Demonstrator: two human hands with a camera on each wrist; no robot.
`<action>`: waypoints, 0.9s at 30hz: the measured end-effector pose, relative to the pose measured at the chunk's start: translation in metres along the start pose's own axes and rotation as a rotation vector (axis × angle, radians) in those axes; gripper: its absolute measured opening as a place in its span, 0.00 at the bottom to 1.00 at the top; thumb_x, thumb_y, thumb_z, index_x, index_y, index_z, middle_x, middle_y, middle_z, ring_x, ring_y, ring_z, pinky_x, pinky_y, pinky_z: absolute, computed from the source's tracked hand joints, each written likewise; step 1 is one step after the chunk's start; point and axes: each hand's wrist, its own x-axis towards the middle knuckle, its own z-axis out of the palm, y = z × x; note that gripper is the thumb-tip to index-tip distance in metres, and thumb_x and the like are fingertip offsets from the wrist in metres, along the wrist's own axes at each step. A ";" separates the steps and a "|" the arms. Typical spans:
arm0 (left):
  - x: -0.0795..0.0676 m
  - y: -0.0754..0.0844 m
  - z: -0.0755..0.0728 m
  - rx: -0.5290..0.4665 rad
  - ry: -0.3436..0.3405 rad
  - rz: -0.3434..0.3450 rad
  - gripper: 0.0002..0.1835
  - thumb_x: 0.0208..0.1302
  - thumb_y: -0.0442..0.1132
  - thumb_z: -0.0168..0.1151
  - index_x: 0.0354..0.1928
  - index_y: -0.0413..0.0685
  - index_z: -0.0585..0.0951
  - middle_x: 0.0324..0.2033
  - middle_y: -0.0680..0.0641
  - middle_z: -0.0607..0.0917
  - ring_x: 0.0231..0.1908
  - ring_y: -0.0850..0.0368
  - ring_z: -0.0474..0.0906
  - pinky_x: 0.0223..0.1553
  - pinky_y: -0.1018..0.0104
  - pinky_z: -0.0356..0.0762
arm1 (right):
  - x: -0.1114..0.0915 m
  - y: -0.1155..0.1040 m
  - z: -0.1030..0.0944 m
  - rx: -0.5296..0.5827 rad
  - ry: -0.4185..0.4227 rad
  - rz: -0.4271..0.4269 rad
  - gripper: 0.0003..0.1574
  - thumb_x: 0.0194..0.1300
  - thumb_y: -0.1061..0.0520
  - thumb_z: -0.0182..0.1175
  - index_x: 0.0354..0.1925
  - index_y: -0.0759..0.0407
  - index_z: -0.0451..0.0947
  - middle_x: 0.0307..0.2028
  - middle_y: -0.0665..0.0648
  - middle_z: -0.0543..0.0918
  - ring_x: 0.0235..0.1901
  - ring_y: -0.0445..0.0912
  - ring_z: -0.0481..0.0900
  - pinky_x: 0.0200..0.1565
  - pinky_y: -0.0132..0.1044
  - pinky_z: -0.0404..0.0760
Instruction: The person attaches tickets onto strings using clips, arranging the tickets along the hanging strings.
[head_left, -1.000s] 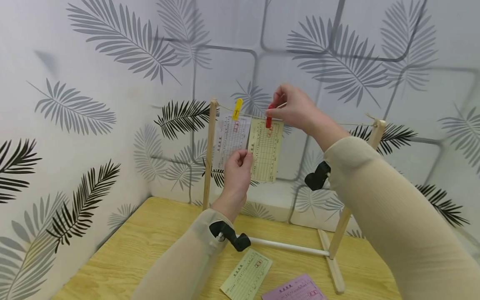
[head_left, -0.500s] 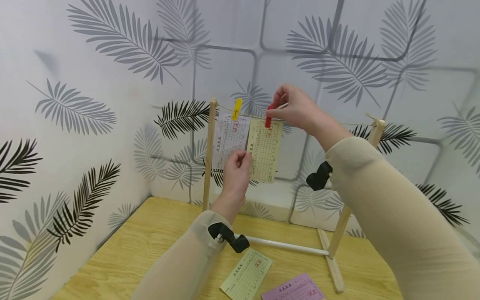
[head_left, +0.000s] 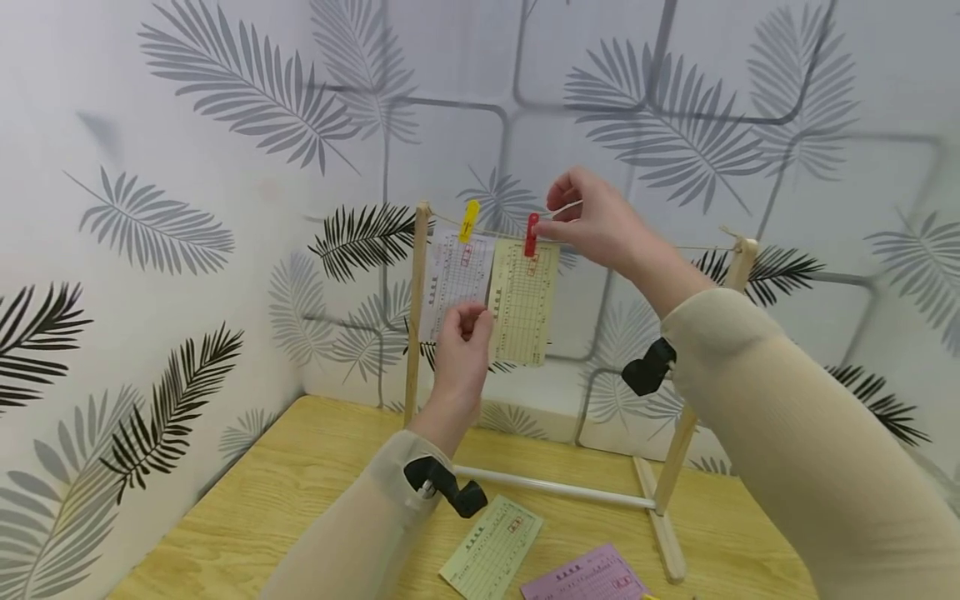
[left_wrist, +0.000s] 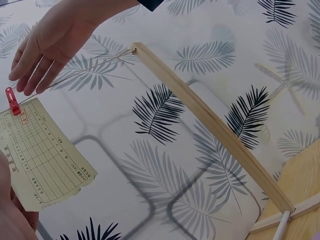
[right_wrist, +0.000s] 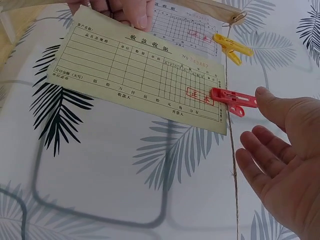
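Observation:
A pale yellow receipt slip (head_left: pixel 525 308) hangs from the string (right_wrist: pixel 233 165), held by a red clothespin (head_left: pixel 532 236). Beside the clothespin is my right hand (head_left: pixel 600 221), its fingers spread and its thumb tip close to the clothespin's end in the right wrist view. My left hand (head_left: pixel 461 350) is at the slip's left edge, fingers loosely bent and thumb apart from the index finger. Part of it is hidden behind the slip in the left wrist view. To the left, a white receipt slip (head_left: pixel 453 279) hangs under a yellow clothespin (head_left: pixel 469 222).
Wooden posts (head_left: pixel 415 333) carry the string at both ends, joined low down by a white rod (head_left: pixel 555 485). On the wooden table (head_left: pixel 285 483) lie another pale yellow slip (head_left: pixel 491 546) and a pink slip (head_left: pixel 588 575). A leaf-patterned wall stands close behind.
My right hand has let go of the red clothespin, and its fingers have spread. My left thumb and fingers have parted at the slip's edge, the hand shifting slightly left.

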 end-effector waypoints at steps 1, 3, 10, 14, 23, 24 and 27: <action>-0.001 0.000 -0.001 0.016 0.004 0.009 0.11 0.86 0.43 0.61 0.60 0.47 0.79 0.49 0.49 0.78 0.47 0.54 0.72 0.50 0.59 0.73 | -0.002 0.000 0.000 -0.007 0.004 -0.008 0.28 0.79 0.54 0.70 0.66 0.63 0.68 0.67 0.65 0.76 0.68 0.56 0.77 0.67 0.55 0.76; -0.004 0.000 -0.004 0.047 0.012 0.029 0.12 0.86 0.42 0.60 0.62 0.46 0.78 0.49 0.48 0.78 0.46 0.54 0.72 0.49 0.60 0.73 | -0.006 0.001 0.001 -0.018 0.016 -0.019 0.30 0.79 0.54 0.70 0.67 0.63 0.68 0.67 0.64 0.76 0.69 0.56 0.75 0.69 0.54 0.75; -0.015 0.004 -0.010 0.140 0.043 0.145 0.14 0.84 0.38 0.61 0.63 0.41 0.78 0.47 0.48 0.79 0.46 0.55 0.75 0.48 0.62 0.74 | -0.026 0.004 0.000 -0.059 0.067 -0.068 0.30 0.79 0.53 0.70 0.69 0.62 0.70 0.67 0.61 0.76 0.70 0.56 0.74 0.73 0.52 0.72; -0.023 0.003 -0.014 0.155 0.035 0.201 0.12 0.83 0.36 0.61 0.61 0.40 0.78 0.44 0.48 0.78 0.44 0.54 0.74 0.47 0.64 0.74 | -0.041 0.011 0.002 -0.055 0.087 -0.098 0.29 0.78 0.56 0.70 0.68 0.63 0.71 0.65 0.62 0.77 0.69 0.57 0.75 0.73 0.53 0.72; -0.050 -0.010 -0.026 0.262 -0.030 0.271 0.10 0.83 0.36 0.61 0.59 0.40 0.79 0.45 0.45 0.81 0.45 0.53 0.78 0.49 0.63 0.77 | -0.087 0.033 0.011 -0.058 0.121 -0.093 0.29 0.78 0.56 0.71 0.68 0.63 0.72 0.64 0.62 0.79 0.67 0.59 0.77 0.71 0.56 0.74; -0.053 -0.011 -0.027 0.271 -0.036 0.278 0.09 0.83 0.35 0.61 0.58 0.40 0.80 0.45 0.45 0.81 0.45 0.53 0.78 0.49 0.63 0.77 | -0.092 0.034 0.012 -0.055 0.121 -0.088 0.30 0.78 0.55 0.71 0.69 0.62 0.72 0.65 0.61 0.79 0.68 0.59 0.77 0.71 0.56 0.74; -0.062 -0.015 -0.030 0.295 -0.055 0.287 0.09 0.82 0.35 0.62 0.57 0.41 0.80 0.45 0.46 0.81 0.45 0.53 0.79 0.50 0.62 0.78 | -0.106 0.042 0.016 -0.032 0.110 -0.063 0.31 0.79 0.54 0.71 0.70 0.62 0.72 0.65 0.61 0.79 0.68 0.59 0.77 0.71 0.57 0.74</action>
